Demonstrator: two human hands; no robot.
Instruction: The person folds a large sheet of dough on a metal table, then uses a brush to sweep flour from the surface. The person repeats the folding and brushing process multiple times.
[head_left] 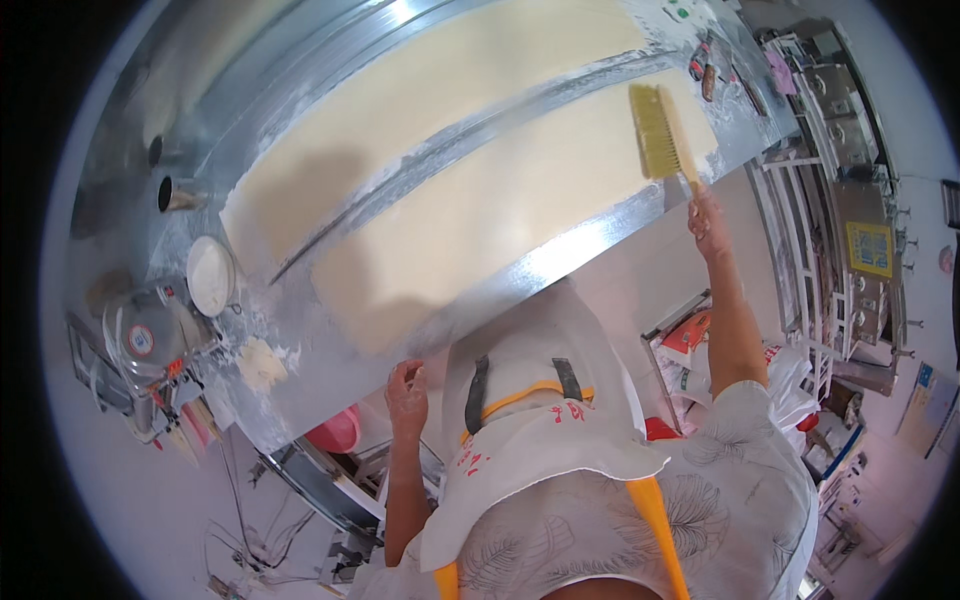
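Note:
Two long pale sheets of dough lie side by side on a floured metal table (290,395): the far dough sheet (430,95) and the near dough sheet (500,210). My right hand (707,222) grips the wooden handle of a bench brush (656,130). Its yellow bristles are over the right end of the near sheet; whether they touch it I cannot tell. My left hand (407,395) is beside the table's front edge, fingers loosely bent and slightly apart, with nothing visible in it.
A bowl of flour (211,276), a metal cup (180,194), a dough scrap (261,364) and a clear lidded container (150,335) stand at the left. Small hand tools (709,82) lie at the far right corner. A metal rack (800,240) stands to the right.

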